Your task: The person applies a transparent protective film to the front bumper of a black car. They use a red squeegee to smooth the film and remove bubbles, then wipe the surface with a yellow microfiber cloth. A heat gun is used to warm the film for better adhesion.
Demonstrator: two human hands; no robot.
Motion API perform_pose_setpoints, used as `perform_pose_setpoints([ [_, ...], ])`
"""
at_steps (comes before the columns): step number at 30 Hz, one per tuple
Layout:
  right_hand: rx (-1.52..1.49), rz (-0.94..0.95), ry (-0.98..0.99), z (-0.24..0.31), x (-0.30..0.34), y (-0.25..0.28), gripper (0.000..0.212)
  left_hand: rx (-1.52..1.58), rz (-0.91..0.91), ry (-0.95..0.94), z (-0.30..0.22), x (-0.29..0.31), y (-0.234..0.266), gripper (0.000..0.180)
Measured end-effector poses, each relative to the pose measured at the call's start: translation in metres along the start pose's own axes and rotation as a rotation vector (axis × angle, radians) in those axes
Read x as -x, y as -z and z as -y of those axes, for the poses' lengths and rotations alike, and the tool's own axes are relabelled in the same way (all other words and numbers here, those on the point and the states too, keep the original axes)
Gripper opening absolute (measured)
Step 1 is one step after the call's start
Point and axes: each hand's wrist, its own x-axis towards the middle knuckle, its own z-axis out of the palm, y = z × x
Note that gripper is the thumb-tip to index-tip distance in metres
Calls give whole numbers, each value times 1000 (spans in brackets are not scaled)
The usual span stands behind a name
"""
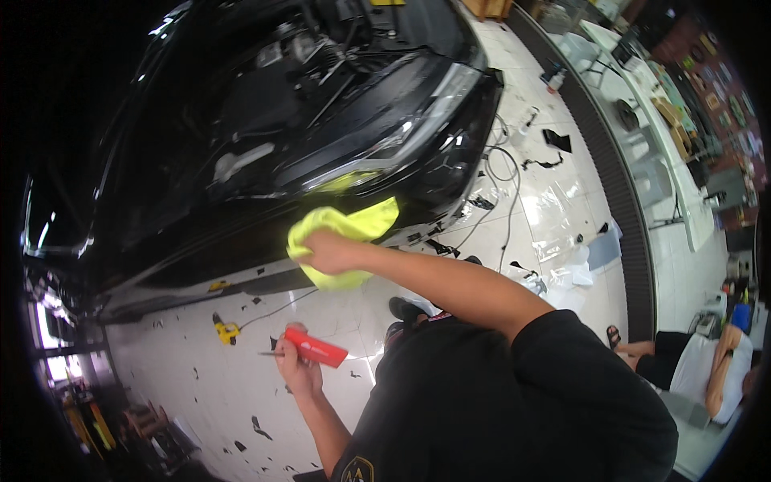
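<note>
My right hand (331, 252) is closed on a bright yellow-green cloth (373, 223), which lies against the black car's (201, 261) front side panel just below the headlight (405, 140). Lower down and to the left, away from the car, my left hand (299, 374) grips a flat red squeegee (321, 350). A thin dark stick-like tool (271, 354) also juts from those fingers; its kind is not clear. The car's hood is up, with the engine bay (281, 88) showing.
A yellow heat gun (226, 328) with a cord lies on the tiled floor (185, 402) among black film scraps. Cables (509, 201) and clear plastic film (554, 225) lie right of the car. A long white table (683, 201) and a seated person (707, 365) are at far right.
</note>
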Motion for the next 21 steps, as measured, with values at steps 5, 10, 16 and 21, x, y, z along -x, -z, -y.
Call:
perform_pose_setpoints([
  [5,-764,-384,-241,0,139,45,34,-35,-112,-23,-8,15,4,35],
  [10,-638,-1093,69,16,132,91,30,-102,-38,7,-16,-12,-17,35],
  [16,-119,-1187,-141,-85,26,153,58,-174,-65,-134,-18,-37,-125,35],
  [21,-309,-1195,-216,-165,-11,253,57,-124,23,-82,-9,-23,-215,39],
])
